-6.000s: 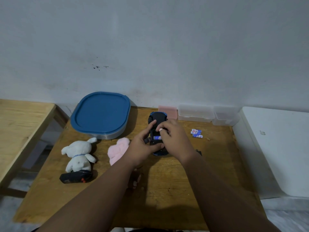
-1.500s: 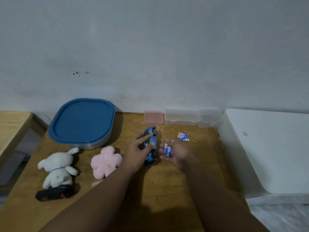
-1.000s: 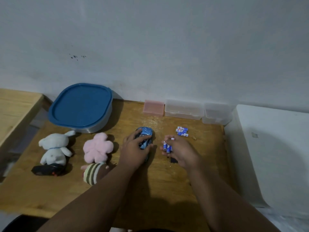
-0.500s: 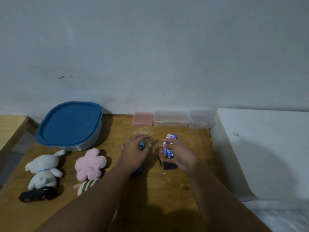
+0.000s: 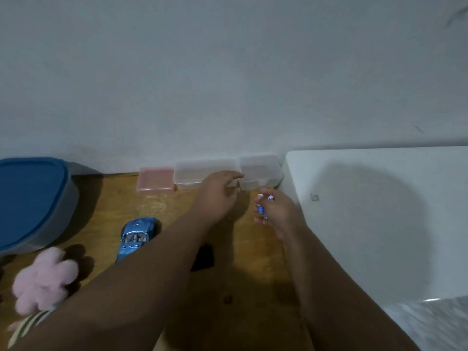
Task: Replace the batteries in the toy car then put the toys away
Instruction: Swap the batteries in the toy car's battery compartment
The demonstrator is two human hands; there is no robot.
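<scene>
A pink plush [image 5: 43, 279] lies beside a blue-lidded tub [image 5: 30, 198]; a black piece [image 5: 203, 257] sits half hidden behind the left forearm. Along the wall stand a pink box [image 5: 155, 182], a long clear box [image 5: 197, 176] and a small clear box [image 5: 260, 173], contents unreadable. The left hand [image 5: 217, 196] reaches loose fingers to the long box, grasping nothing; the right hand [image 5: 281, 216] pinches batteries [image 5: 261, 210] near the small box. The toy car [image 5: 136, 236] rests roof-up on the table [image 5: 119, 198], its long axis diagonal, far end angled rightward.
</scene>
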